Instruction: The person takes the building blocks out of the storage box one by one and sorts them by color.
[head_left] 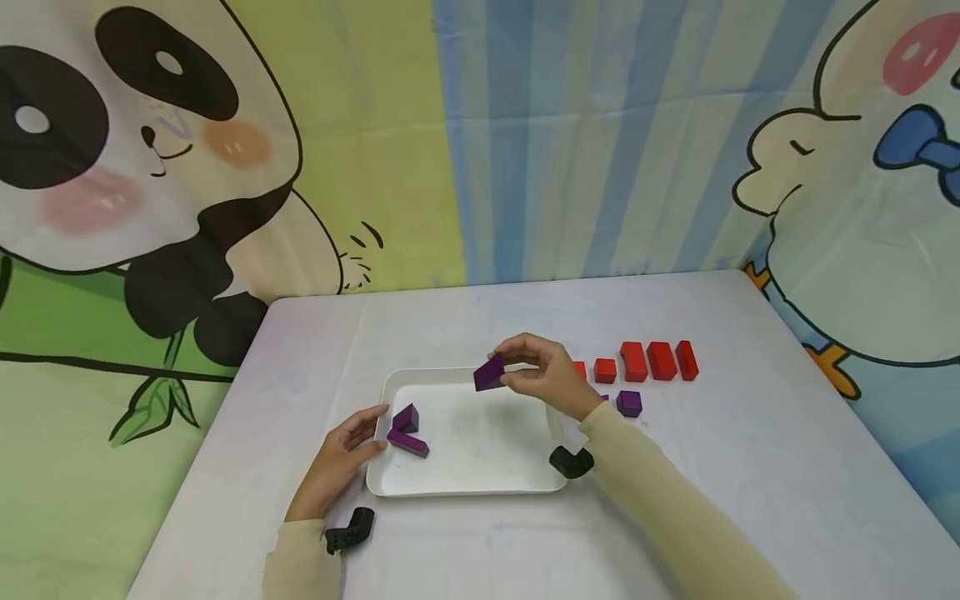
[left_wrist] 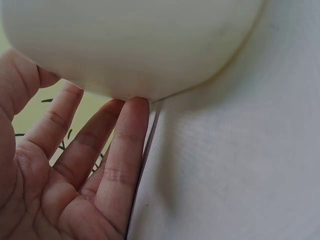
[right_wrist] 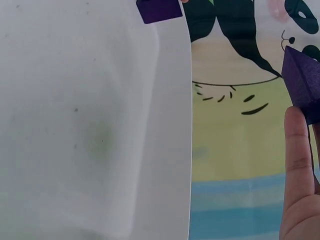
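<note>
My right hand pinches a purple block between thumb and fingers, above the back right part of a white tray. In the right wrist view, that purple block shows a pointed, wedge-like outline above a finger. My left hand rests at the tray's left side; in the left wrist view its extended fingers touch the tray's outer wall. Inside the tray, at its left end, lie a purple block with a slanted top and a flat purple bar.
Right of the tray, a row of red blocks stands on the white table. In front of them sits a purple cube, with another purple piece partly hidden by my right arm. A printed cloth backdrop rises behind the table.
</note>
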